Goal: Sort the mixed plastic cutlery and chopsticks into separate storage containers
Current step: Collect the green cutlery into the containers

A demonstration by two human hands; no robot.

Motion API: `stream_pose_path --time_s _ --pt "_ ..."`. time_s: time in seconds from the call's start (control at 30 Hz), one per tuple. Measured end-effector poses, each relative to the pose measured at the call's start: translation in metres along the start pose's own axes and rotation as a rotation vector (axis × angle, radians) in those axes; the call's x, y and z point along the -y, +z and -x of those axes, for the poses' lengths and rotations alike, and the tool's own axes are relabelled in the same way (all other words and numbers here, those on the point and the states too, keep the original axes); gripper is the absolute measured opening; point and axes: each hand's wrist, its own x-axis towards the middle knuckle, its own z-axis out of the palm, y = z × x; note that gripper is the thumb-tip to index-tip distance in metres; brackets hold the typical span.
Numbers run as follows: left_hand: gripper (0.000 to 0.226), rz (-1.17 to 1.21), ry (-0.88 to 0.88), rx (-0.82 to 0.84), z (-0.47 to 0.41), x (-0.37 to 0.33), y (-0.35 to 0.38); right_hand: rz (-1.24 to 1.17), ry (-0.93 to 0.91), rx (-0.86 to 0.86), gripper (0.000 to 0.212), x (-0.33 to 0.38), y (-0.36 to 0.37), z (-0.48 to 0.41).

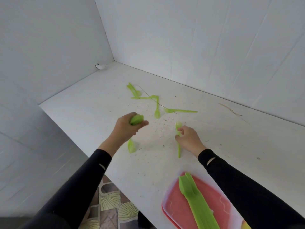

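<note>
Partly done: a green stack (pixel 194 200) lies in the red container (pixel 173 209). My left grip (pixel 128 128) holds bundled forks (pixel 136 119); my right grip (pixel 189 138) pinches one fork (pixel 178 146) on the worktop (pixel 231 154). Several loose forks (pixel 157 108) remain.

Loose forks (pixel 157 113) scattered on counter (pixel 231 146) middle, toward back corner; container (pixel 173 205) at front edge, right; fork stack (pixel 196 205) inside it.

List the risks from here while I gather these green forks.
1. The left hand grips a thick bundle of forks; adding more may let some slip.
2. The right hand pinches a fork lying among dark specks; grit could travel into storage.
3. The red container sits near the table edge beside the right sleeve, which could nudge it off.
</note>
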Motion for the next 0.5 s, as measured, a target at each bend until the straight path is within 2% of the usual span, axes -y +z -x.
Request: stream_pose_path --time_s 0.1,0.23,0.33,0.5 --pt "0.025 -0.437 0.093 0.23 -0.022 0.035 -0.016 0.108 0.012 -0.096 0.037 0.008 0.012 -0.013" --pt "0.041 -0.702 0.136 0.599 -0.042 0.073 -0.031 0.201 0.043 -0.12 0.033 0.013 0.021 -0.026" --pt "0.04 -0.717 0.228 0.763 -0.049 0.094 -0.034 0.115 0.071 -0.111 0.032 0.025 0.03 -0.037" --pt "0.024 -0.576 0.397 0.766 -0.066 0.109 -0.03 -0.147 0.035 -0.069 0.029 0.056 0.049 -0.048"
